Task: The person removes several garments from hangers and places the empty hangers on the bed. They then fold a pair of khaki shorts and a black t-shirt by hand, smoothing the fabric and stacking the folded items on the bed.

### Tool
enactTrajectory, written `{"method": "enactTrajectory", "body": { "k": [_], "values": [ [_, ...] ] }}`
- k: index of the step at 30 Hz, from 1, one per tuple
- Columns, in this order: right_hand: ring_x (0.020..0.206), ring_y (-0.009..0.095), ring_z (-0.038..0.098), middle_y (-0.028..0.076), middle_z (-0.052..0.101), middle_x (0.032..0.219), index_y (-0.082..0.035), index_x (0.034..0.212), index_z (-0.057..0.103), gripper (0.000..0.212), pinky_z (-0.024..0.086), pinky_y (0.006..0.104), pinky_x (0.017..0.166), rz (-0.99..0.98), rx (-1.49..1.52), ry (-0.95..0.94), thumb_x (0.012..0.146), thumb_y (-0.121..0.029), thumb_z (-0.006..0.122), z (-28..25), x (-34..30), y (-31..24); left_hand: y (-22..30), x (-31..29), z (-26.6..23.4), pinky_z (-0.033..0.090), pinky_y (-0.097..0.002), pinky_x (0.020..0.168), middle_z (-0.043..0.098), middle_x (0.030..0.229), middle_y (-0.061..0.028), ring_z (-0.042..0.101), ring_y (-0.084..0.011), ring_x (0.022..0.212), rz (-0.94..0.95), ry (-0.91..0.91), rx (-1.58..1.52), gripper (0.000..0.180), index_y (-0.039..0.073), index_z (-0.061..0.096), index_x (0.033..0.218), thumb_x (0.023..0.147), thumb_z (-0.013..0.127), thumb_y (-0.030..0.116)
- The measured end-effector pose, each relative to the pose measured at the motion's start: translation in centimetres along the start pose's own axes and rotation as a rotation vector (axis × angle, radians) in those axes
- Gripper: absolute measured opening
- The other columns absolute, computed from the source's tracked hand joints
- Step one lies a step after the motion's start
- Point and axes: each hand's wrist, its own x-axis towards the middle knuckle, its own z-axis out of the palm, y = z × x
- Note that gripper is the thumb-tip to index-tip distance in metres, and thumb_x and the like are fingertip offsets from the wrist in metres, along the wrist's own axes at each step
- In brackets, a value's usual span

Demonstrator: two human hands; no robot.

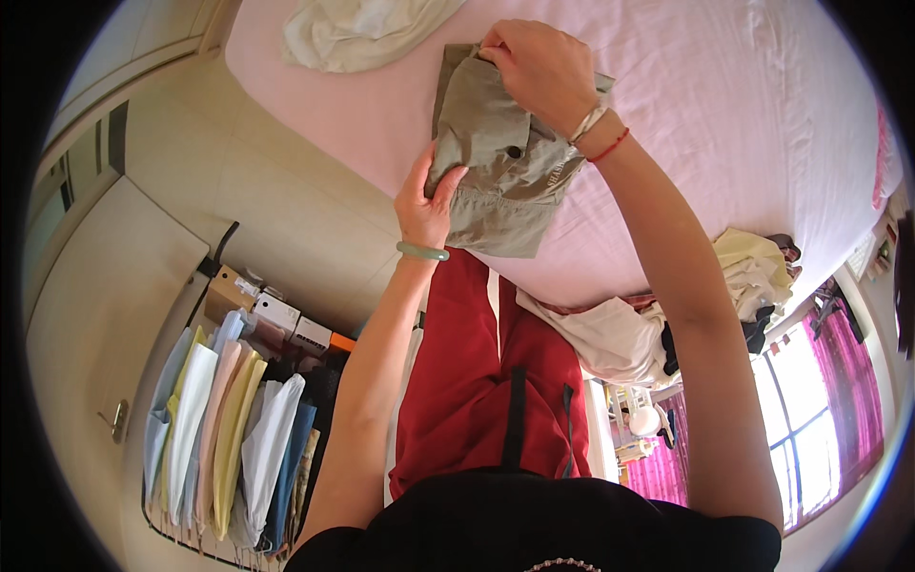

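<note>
An olive-khaki garment (500,205), folded into a flat bundle, lies at the near edge of the pink-covered bed. It has a dark round button and light printing; whether it is a shirt or a jacket I cannot tell. My left hand (426,203) grips its left edge, thumb on top and the other fingers partly hidden along the side. At the far edge, my right hand (545,74) is closed with fingertips pinching the cloth. A green bangle circles my left wrist, and a red string and a pale band are on my right.
A cream cloth (367,33) lies at the far left of the bed (686,57). White and yellow clothes (753,262) are heaped along its right side. Down left stand a rack of hanging clothes (229,429), several boxes (276,313) and a door (105,315). A window with pink curtains (843,381) is at the right.
</note>
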Motion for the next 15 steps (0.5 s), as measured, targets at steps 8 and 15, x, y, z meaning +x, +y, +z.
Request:
{"method": "enactTrajectory", "body": {
  "k": [8,15],
  "values": [
    [0.137,0.016,0.035,-0.003,0.046,0.141,-0.020,0.131,0.052,0.047,0.027,0.0475,0.111,-0.343,-0.244,0.010,0.092,-0.046,0.052,0.8,-4.8,-1.9,-0.8,-3.0,-2.3,0.049,-0.0309,0.087,0.061,0.118,-0.0111,0.061,-0.0225,0.099,-0.140,-0.121,0.212,0.054,0.005,0.039,0.141,0.097,0.059,0.028],
    [0.144,0.015,0.023,-0.009,0.027,0.156,-0.026,0.150,0.030,0.064,0.018,0.0486,0.117,-0.364,-0.360,-0.127,0.094,-0.057,0.037,3.8,-4.4,1.9,-3.5,-3.5,-2.2,0.051,-0.0393,0.086,0.056,0.134,-0.0152,0.060,-0.0325,0.113,-0.164,-0.187,0.434,0.048,0.009,0.042,0.141,0.097,0.057,0.021]
  ]
}}
